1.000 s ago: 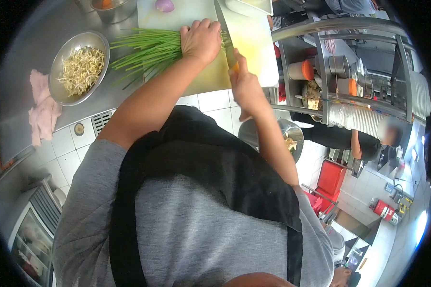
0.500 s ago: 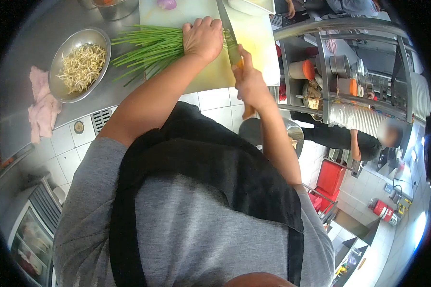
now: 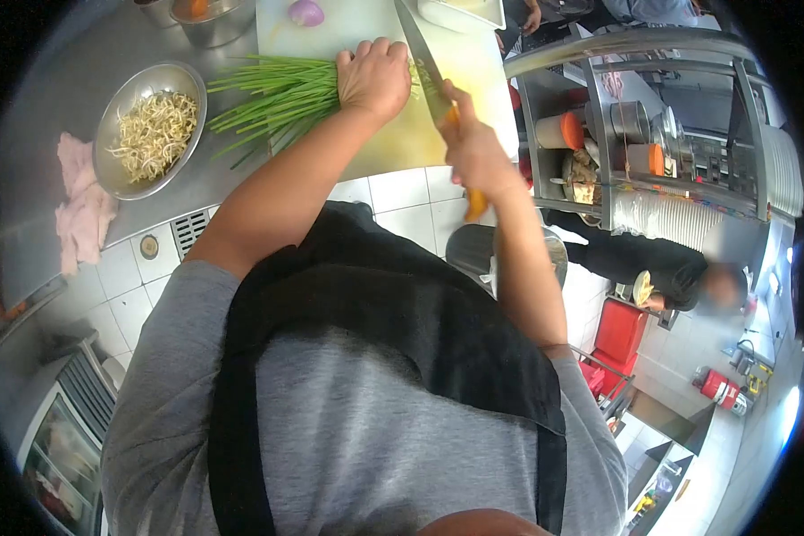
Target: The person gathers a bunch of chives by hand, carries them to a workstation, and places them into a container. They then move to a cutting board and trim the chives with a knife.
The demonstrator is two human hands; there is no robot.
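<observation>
A bunch of long green chives point(image 3: 277, 94) lies across the white and yellowed cutting board point(image 3: 389, 152), its leaves reaching past the board's left edge. My left hand point(image 3: 375, 80) is closed over the bunch near its right end, pressing it to the board. In my right hand point(image 3: 475, 156) is the orange handle of a long knife point(image 3: 424, 62), its blade pointing away from me. The blade stands just right of the bunch, slightly apart from my left fingers. Small cut pieces lie beside the blade.
Left of the board are a metal bowl of bean sprouts point(image 3: 156, 134), a pink cloth point(image 3: 85, 205) and a metal pot point(image 3: 210, 22). Farther back sit a purple onion point(image 3: 306, 12) and a white tray point(image 3: 463, 12). A metal shelf point(image 3: 603, 143) and another person point(image 3: 639, 259) are at right.
The knife has shifted right, away from my left hand, and more of its blade shows. My left hand stays on the chives. The other person now holds a dish of food.
</observation>
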